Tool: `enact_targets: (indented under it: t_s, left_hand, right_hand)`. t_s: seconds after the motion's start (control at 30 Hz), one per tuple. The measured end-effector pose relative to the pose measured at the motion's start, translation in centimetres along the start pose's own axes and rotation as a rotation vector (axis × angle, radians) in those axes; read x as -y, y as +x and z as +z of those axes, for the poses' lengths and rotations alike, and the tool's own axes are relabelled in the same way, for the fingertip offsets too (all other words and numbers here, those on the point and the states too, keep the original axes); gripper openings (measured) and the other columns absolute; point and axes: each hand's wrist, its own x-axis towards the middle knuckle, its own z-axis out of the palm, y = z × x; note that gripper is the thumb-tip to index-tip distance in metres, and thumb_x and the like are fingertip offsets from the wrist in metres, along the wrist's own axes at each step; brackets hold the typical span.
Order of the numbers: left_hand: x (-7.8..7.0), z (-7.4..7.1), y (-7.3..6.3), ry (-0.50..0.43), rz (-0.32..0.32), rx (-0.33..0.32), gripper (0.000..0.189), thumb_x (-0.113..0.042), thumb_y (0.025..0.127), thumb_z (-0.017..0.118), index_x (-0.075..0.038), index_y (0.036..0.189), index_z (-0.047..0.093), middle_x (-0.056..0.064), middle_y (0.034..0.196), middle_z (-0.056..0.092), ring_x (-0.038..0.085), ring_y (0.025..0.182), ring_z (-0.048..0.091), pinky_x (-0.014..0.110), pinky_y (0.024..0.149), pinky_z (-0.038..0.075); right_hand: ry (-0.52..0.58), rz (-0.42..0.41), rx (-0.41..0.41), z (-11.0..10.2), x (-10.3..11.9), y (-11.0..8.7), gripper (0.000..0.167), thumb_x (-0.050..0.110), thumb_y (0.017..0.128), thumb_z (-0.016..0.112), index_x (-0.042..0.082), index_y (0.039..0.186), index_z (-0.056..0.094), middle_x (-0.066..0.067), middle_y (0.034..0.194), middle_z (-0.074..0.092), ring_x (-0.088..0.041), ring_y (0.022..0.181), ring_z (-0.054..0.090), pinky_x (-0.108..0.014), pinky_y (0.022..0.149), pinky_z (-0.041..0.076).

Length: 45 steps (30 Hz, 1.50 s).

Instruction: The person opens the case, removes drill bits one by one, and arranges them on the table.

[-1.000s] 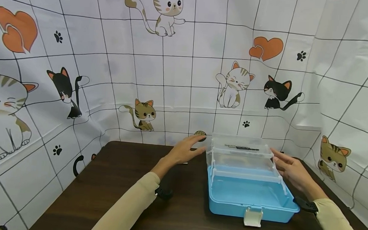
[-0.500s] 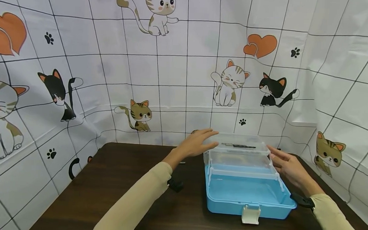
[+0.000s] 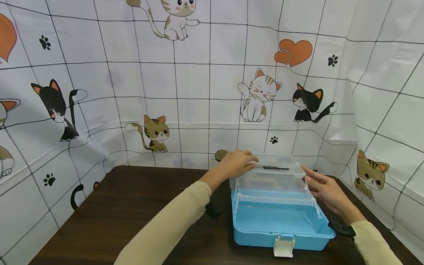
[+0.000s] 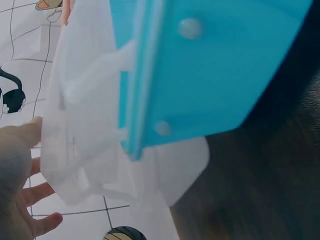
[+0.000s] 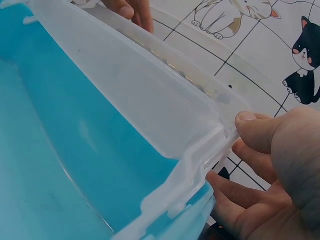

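Observation:
A light-blue storage box [image 3: 281, 226] stands unfolded on the table, its white latch [image 3: 283, 247] hanging at the front. Clear plastic trays [image 3: 272, 183] rise on hinged arms at its back. Thin dark rods, like drill bits [image 3: 276, 168], lie in the upper tray. My left hand [image 3: 233, 164] reaches over that tray's left end; in the left wrist view its fingers are spread, with one fingertip close to the tray edge. At the opposite end my right hand [image 5: 270, 170] pinches the tray's corner between thumb and forefinger, its other fingers beside the box wall.
The dark wooden table [image 3: 121, 208] extends to the left of the box. Behind it and on both sides hangs a white sheet [image 3: 193, 83] printed with cats. A small object, partly hidden by my left sleeve [image 3: 171, 218], lies on the table.
My left hand has moved right, from beside the box to over the upper tray's left end. The right hand stays at the right end, and the view has turned slightly right.

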Motion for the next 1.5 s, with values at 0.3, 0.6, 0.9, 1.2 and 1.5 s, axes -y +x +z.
enact_targets:
  t_s: [0.3, 0.6, 0.9, 1.2, 1.5]
  left_hand:
    - [-0.5, -1.0, 0.9, -0.009, -0.06, 0.086, 0.035, -0.04, 0.101, 0.062, -0.036, 0.136, 0.067, -0.005, 0.147, 0.052, 0.022, 0.13, 0.051, 0.051, 0.102, 0.045]
    - [-0.5, -1.4, 1.8, -0.159, -0.172, 0.107, 0.028, -0.03, 0.1, 0.068, -0.033, 0.127, 0.074, -0.009, 0.142, 0.059, 0.022, 0.127, 0.056, 0.053, 0.101, 0.044]
    - [-0.6, -1.5, 2.2, -0.166, -0.208, 0.031, 0.021, -0.033, 0.097, 0.071, -0.032, 0.117, 0.077, -0.008, 0.14, 0.06, 0.021, 0.126, 0.056, 0.048, 0.097, 0.046]
    - [-1.2, -0.8, 1.8, -0.13, -0.22, 0.053, 0.015, -0.032, 0.096, 0.071, -0.029, 0.109, 0.078, -0.008, 0.129, 0.065, 0.02, 0.121, 0.058, 0.055, 0.106, 0.039]
    - [-2.1, 0.4, 2.6, -0.006, -0.142, 0.038, 0.011, -0.027, 0.099, 0.071, -0.027, 0.107, 0.078, -0.013, 0.109, 0.07, 0.013, 0.107, 0.063, 0.046, 0.103, 0.044]
  right_hand:
    - [-0.003, 0.002, -0.003, 0.6, 0.2, 0.6, 0.061, 0.036, 0.107, 0.054, 0.011, 0.16, 0.036, -0.026, 0.157, 0.034, -0.009, 0.119, 0.059, -0.038, 0.09, 0.055]
    - [0.01, 0.022, 0.003, 0.5, 1.5, 0.9, 0.062, 0.036, 0.107, 0.055, 0.012, 0.16, 0.035, -0.025, 0.158, 0.033, -0.01, 0.119, 0.06, -0.038, 0.09, 0.055]
    - [0.024, 0.015, 0.01, 0.0, 2.1, 1.1, 0.061, 0.035, 0.107, 0.054, 0.012, 0.16, 0.034, -0.027, 0.158, 0.032, -0.008, 0.114, 0.062, -0.037, 0.089, 0.056]
    - [0.036, 0.009, 0.024, 0.4, 1.1, 1.0, 0.06, 0.032, 0.108, 0.054, 0.012, 0.16, 0.034, -0.028, 0.158, 0.03, -0.006, 0.115, 0.061, -0.036, 0.089, 0.056]
    - [-0.008, 0.052, 0.008, -0.1, 0.3, 0.3, 0.063, 0.038, 0.107, 0.055, 0.014, 0.161, 0.034, -0.024, 0.16, 0.03, -0.028, 0.129, 0.052, -0.043, 0.091, 0.055]
